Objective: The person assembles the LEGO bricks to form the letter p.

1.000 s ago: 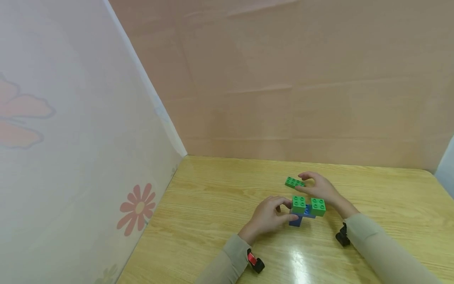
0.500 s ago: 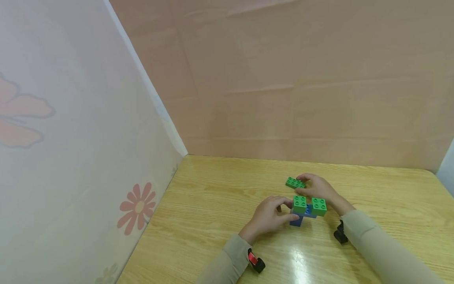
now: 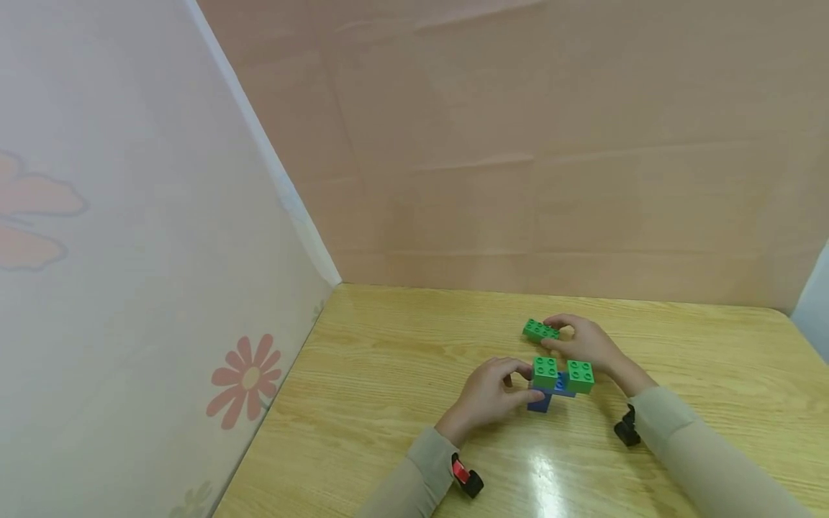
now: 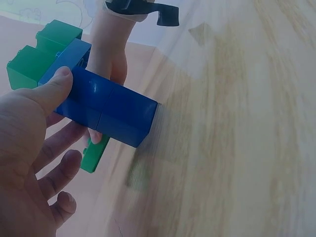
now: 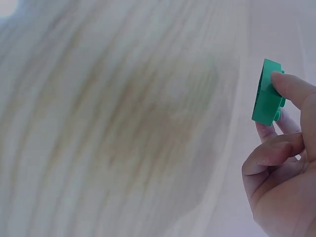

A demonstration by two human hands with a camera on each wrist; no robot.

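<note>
My left hand (image 3: 491, 394) grips a toy-brick build by its left side. The build has a stacked blue column (image 4: 106, 106), a blue crosspiece (image 3: 563, 385) on top, and two square green bricks (image 3: 545, 371) above that. In the left wrist view the thumb presses the blue side. Behind the build, my right hand (image 3: 586, 345) pinches a long, low green brick (image 5: 269, 94) between thumb and fingers. That brick shows studs on one face and, in the right wrist view, is tilted and off the table. The left fingers behind the build are partly hidden.
A wood-grain table (image 3: 388, 338) lies under both hands. A brown covered panel (image 3: 550, 180) rises along its back edge, and a pale flowered wall (image 3: 142, 252) stands on the left. Black wrist-camera mounts (image 3: 627, 428) hang by both cuffs.
The right fingers have closed on the long green brick and lifted it slightly off the table. My left hand and the build have stayed almost still.
</note>
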